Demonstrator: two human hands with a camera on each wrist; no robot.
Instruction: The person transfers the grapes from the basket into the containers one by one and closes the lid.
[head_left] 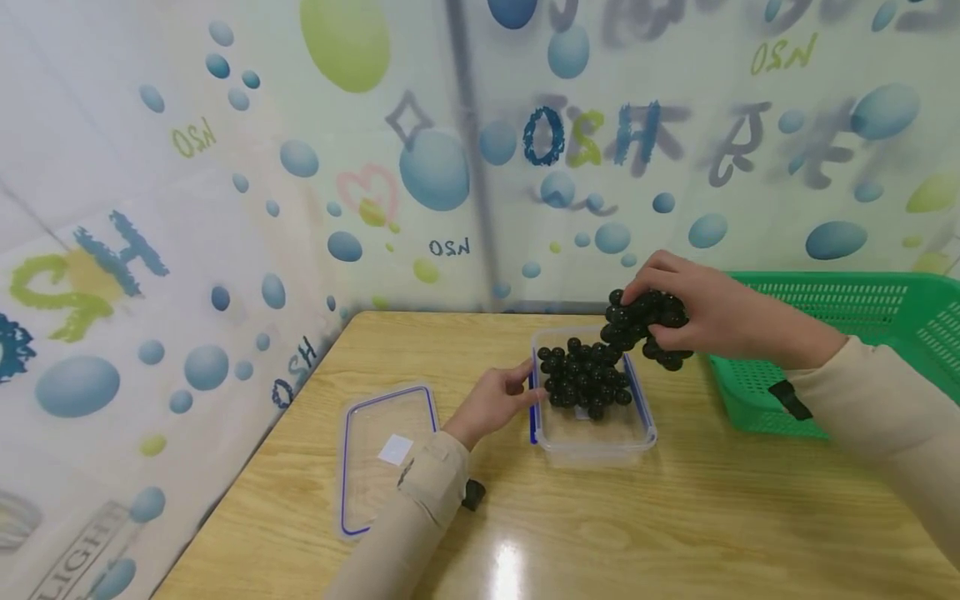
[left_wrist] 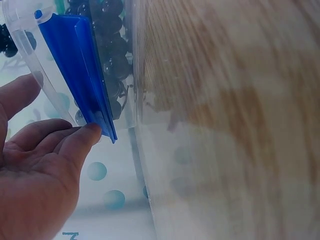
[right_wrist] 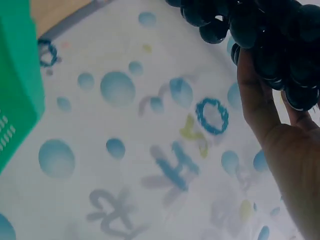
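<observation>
In the head view, my right hand (head_left: 686,304) grips a bunch of black grapes (head_left: 630,321) above the right rim of a clear plastic container (head_left: 600,446). The right wrist view shows fingers curled under the held grapes (right_wrist: 245,25). Another bunch of black grapes (head_left: 585,379) lies inside the container, towards its back. My left hand (head_left: 495,402) holds the container's left side, thumb at the rim. In the left wrist view, fingertips touch the hanging blue latch (left_wrist: 80,70) on the outer wall.
A clear lid (head_left: 367,467) with a blue seal and a white label lies left of the container, partly behind the left sleeve. A green perforated basket (head_left: 772,408) stands on the wooden table (head_left: 600,533) at the right. A patterned wall (head_left: 510,208) borders the table's back.
</observation>
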